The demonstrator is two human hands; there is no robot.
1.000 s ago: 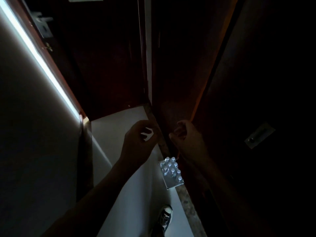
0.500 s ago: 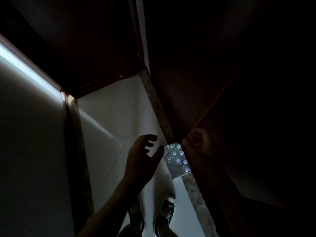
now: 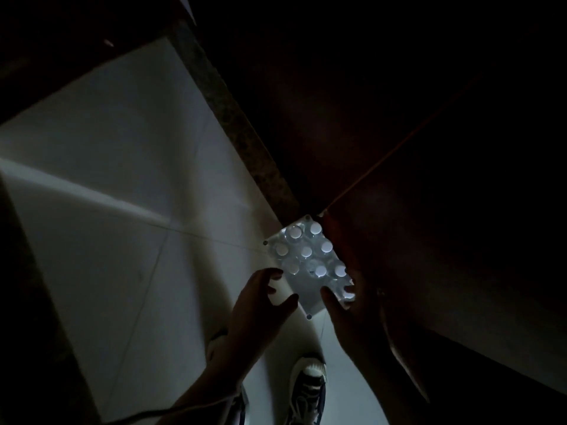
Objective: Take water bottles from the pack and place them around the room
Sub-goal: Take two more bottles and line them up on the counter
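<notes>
A shrink-wrapped pack of water bottles stands on the pale tiled floor against a dark wooden door, its several white caps seen from above. My left hand hovers just above the pack's near left corner, fingers spread and holding nothing. My right hand reaches over the near right corner, its thumb apart from the fingers; the fingertips lie at the wrapped edge by the nearest cap. The dim light hides whether they grip the wrap.
The room is very dark. A dark wooden door fills the right side, with a speckled stone threshold strip along its foot. Pale floor tiles spread to the left. My shoes stand right below the pack.
The view has tilted down toward the floor. Both hands have dropped from the door edge down to the near end of the bottle pack.
</notes>
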